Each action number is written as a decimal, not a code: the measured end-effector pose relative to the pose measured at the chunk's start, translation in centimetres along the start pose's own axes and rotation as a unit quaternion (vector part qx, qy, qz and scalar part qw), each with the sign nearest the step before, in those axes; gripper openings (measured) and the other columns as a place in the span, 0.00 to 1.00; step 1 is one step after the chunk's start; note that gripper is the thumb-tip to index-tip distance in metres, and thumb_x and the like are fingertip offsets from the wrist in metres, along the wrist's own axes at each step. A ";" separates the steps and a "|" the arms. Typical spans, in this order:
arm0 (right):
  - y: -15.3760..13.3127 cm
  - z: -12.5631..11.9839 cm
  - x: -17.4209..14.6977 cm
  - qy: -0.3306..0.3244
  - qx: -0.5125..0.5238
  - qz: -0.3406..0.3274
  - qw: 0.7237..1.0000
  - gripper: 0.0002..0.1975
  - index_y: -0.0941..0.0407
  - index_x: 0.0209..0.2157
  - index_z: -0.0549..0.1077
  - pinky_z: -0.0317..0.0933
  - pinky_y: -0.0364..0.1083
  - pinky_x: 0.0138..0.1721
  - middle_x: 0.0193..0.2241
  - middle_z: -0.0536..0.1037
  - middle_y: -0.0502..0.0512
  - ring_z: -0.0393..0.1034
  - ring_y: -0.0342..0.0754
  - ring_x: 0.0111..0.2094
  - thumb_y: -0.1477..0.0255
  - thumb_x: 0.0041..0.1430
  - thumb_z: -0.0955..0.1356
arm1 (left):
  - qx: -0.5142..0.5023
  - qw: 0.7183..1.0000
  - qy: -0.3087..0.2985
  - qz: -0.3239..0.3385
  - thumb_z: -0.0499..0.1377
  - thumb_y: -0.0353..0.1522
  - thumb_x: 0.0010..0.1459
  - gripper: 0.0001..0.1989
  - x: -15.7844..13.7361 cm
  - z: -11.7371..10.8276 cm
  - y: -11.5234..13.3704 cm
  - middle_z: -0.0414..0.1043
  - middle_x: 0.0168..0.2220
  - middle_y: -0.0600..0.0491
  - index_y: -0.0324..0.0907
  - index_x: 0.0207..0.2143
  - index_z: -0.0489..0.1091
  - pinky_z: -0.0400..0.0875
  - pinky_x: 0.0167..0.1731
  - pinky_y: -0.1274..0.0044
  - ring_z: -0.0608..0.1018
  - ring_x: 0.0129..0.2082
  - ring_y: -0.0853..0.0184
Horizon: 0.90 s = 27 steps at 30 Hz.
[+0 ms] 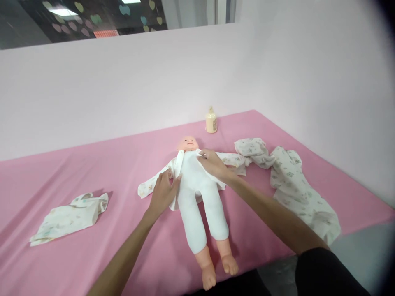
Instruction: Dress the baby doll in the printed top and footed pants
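A baby doll (193, 174) with a white cloth body lies on its back, head toward the wall and feet toward me. Its arms are in the sleeves of a white printed baby shirt (151, 186), which hangs open at the front. My right hand (212, 164) pinches the shirt's front edge near the collar, on the right side of the doll's chest. On the other side, my left hand (163, 191) is at the opposite front panel, the cloth between thumb and fingers beside the doll's waist; part of that grip is hidden.
A pink sheet (123, 164) covers the table. Folded printed clothing (69, 218) lies at left. Crumpled printed cloth (254, 152) and a larger printed garment (300, 189) lie at right. A pump bottle (211, 121) stands near the white wall (123, 86).
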State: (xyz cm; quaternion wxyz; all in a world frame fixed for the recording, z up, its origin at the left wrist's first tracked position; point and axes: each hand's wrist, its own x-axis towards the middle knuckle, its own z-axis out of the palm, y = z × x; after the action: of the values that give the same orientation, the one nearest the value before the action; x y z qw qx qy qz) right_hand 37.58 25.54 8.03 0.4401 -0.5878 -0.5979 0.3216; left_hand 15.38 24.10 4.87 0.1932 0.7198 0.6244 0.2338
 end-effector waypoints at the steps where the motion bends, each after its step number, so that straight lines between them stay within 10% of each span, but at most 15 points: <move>1: -0.1 0.6 -0.3 -0.013 -0.004 -0.006 1.000 0.06 0.55 0.33 0.68 0.55 0.43 0.32 0.27 0.68 0.48 0.64 0.45 0.31 0.69 0.60 0.61 | -0.024 1.000 0.004 -0.010 0.50 0.51 0.63 0.27 -0.3 0.2 -0.4 0.68 0.52 0.45 0.43 0.55 0.62 0.67 0.49 0.67 0.73 0.50 0.57; 8: 1.4 -1.4 -6.2 -0.068 -0.094 -0.016 0.993 0.23 0.55 0.56 0.66 0.59 0.46 0.38 0.35 0.73 0.52 0.68 0.49 0.36 0.66 0.59 0.65 | -0.124 0.992 -0.016 -0.025 0.51 0.49 0.63 0.18 -1.7 0.4 -0.3 0.68 0.28 0.56 0.44 0.40 0.64 0.64 0.30 0.75 0.71 0.29 0.66; 13: 3.8 -4.0 -10.7 -0.039 -0.145 0.029 0.988 0.16 0.55 0.46 0.71 0.56 0.46 0.32 0.31 0.71 0.51 0.64 0.48 0.31 0.64 0.58 0.66 | -0.216 0.976 -0.017 -0.035 0.55 0.46 0.61 0.16 -2.3 -0.8 1.7 0.59 0.22 0.61 0.45 0.43 0.64 0.58 0.22 0.80 0.64 0.21 0.71; 20: 0.5 -2.6 -8.5 0.042 0.027 0.021 0.999 0.10 0.53 0.39 0.72 0.54 0.44 0.26 0.24 0.68 0.46 0.61 0.44 0.24 0.67 0.61 0.61 | -0.175 0.980 -0.063 0.067 0.52 0.38 0.62 0.13 -3.2 0.2 6.3 0.62 0.25 0.58 0.45 0.46 0.67 0.67 0.29 0.76 0.69 0.27 0.68; 24: -0.9 -0.7 -8.3 -0.090 -0.001 -0.019 0.996 0.10 0.54 0.39 0.73 0.55 0.44 0.27 0.24 0.72 0.47 0.65 0.44 0.25 0.67 0.60 0.63 | -0.083 0.992 0.092 0.036 0.54 0.40 0.61 0.17 -1.6 -0.1 4.2 0.67 0.46 0.47 0.43 0.49 0.66 0.71 0.44 0.70 0.74 0.44 0.62; 27: -0.6 -0.8 -8.4 -0.163 -0.059 -0.060 0.983 0.11 0.54 0.35 0.75 0.55 0.44 0.29 0.24 0.74 0.48 0.67 0.45 0.27 0.64 0.61 0.64 | -0.089 0.996 0.029 -0.014 0.55 0.45 0.60 0.25 0.0 -0.8 2.0 0.65 0.50 0.44 0.41 0.55 0.61 0.73 0.39 0.71 0.76 0.40 0.64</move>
State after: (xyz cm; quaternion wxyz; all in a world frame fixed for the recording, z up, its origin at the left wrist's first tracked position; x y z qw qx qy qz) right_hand 37.38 17.09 7.66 0.3193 -0.5154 -0.7139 0.3502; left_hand 16.57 23.82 6.63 0.2415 0.6839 0.6167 0.3061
